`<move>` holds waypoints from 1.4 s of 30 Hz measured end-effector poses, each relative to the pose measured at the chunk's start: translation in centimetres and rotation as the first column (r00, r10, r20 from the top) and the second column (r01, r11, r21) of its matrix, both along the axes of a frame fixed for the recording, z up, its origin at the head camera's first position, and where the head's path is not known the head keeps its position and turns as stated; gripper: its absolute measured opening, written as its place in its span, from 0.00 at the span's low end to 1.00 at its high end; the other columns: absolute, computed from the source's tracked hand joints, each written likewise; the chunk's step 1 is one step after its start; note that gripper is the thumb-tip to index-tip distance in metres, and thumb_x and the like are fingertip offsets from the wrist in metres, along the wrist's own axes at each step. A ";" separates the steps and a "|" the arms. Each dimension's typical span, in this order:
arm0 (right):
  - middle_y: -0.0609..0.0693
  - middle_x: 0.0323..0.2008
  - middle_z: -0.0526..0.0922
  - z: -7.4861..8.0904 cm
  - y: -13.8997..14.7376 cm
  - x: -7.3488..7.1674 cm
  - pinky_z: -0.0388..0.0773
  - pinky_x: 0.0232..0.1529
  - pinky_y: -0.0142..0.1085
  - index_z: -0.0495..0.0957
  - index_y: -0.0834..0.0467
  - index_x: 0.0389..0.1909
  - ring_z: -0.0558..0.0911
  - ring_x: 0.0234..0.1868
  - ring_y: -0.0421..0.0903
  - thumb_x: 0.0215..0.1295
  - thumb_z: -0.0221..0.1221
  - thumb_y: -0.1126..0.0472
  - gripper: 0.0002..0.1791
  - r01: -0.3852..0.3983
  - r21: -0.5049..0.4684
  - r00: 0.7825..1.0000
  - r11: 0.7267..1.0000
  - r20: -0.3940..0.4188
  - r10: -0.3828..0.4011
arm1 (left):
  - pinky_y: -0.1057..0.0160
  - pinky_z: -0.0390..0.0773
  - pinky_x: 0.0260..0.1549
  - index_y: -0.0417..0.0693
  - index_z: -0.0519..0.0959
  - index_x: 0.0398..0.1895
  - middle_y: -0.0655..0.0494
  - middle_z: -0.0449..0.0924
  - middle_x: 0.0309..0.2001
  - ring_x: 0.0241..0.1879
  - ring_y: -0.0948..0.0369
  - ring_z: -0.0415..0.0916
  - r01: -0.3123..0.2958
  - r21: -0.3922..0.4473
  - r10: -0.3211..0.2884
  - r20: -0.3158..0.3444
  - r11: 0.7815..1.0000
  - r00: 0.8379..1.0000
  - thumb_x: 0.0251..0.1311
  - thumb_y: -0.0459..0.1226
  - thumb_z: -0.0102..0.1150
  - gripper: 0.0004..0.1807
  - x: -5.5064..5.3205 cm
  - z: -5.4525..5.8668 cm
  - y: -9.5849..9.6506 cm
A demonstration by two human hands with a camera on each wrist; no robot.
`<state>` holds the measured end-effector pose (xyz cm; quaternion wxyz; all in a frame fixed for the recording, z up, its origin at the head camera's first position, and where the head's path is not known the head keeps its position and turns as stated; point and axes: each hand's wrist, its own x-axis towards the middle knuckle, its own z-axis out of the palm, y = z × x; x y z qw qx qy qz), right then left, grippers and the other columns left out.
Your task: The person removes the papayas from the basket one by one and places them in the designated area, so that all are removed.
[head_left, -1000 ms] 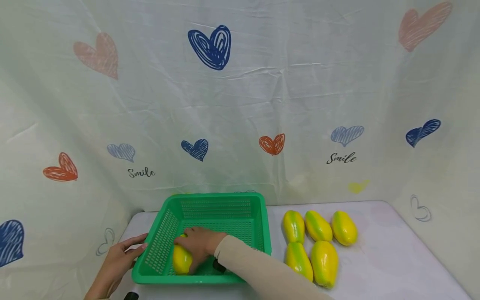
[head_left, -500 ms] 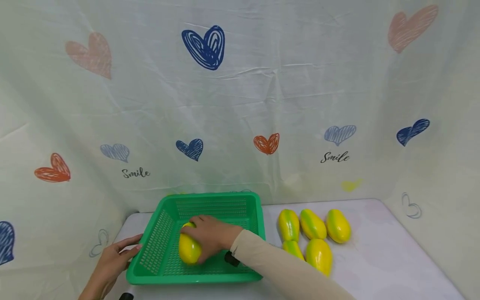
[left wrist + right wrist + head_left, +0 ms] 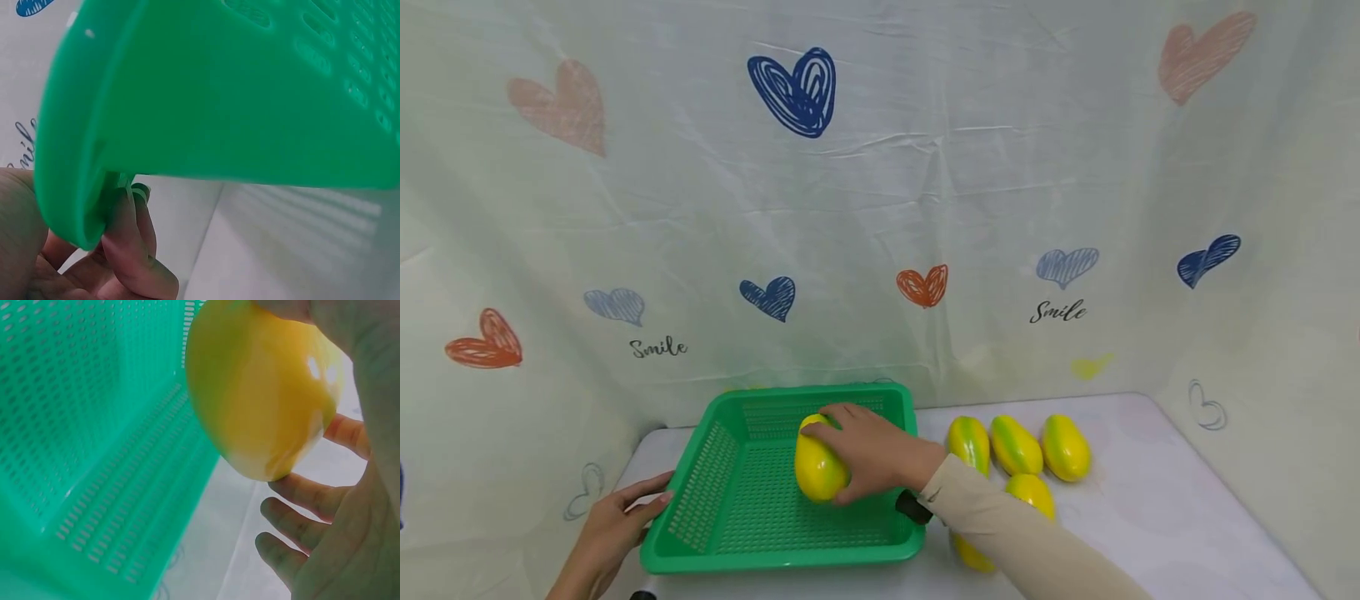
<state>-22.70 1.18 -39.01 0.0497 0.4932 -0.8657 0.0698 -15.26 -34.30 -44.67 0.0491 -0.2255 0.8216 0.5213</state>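
Note:
My right hand [image 3: 880, 450] grips a yellow papaya [image 3: 818, 467] with a green tinge, raised over the inside of a green plastic basket [image 3: 782, 558]. Up close in the right wrist view, thumb and fingers span the papaya [image 3: 262, 394], with the basket floor beyond it. At the basket's left side, my left hand [image 3: 613, 525] holds the rim. The left wrist view shows its fingers [image 3: 137, 262] curled up under the overhanging edge of the basket [image 3: 187, 94]. No other fruit shows in the basket.
Several more papayas [image 3: 1066, 447] lie on the white table [image 3: 1142, 492] to the right of the basket, the front ones partly covered by the right sleeve [image 3: 1000, 517]. A white curtain [image 3: 850, 208] printed with hearts hangs behind the table.
My right hand has lifted the papaya from the basket's left front floor and carried it up and right. The left hand stays at the rim. The head view has turned slightly right.

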 end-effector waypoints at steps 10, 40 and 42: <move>0.55 0.66 0.57 0.3 4.7 0.9 0.67 0.59 0.43 0.56 0.47 0.68 0.60 0.64 0.51 0.43 0.68 0.40 0.50 0.024 -0.115 0.999 0.993 0.034 -0.020 | 0.57 0.81 0.34 0.34 0.61 0.66 0.33 0.61 0.60 0.36 0.58 0.74 0.014 0.011 -0.014 0.009 1.000 1.000 0.60 0.44 0.59 0.36 0.1 0.1 -0.1; 0.46 0.68 0.53 -0.2 18.3 4.0 0.69 0.57 0.46 0.56 0.41 0.67 0.61 0.63 0.47 0.39 0.72 0.45 0.51 0.322 -0.279 0.947 0.905 0.101 -0.306 | 0.58 0.81 0.34 0.33 0.60 0.66 0.31 0.59 0.61 0.35 0.62 0.78 0.019 0.037 -0.018 -0.030 0.999 0.999 0.58 0.46 0.61 0.38 0.3 -0.1 -0.1; 0.46 0.68 0.53 -0.4 19.1 4.4 0.70 0.56 0.47 0.57 0.40 0.67 0.61 0.63 0.46 0.39 0.72 0.45 0.51 0.356 -0.272 0.934 0.894 0.118 -0.336 | 0.58 0.81 0.34 0.33 0.59 0.66 0.31 0.58 0.61 0.35 0.63 0.78 0.026 0.052 -0.024 -0.035 0.998 0.999 0.58 0.46 0.61 0.39 0.3 0.0 -0.1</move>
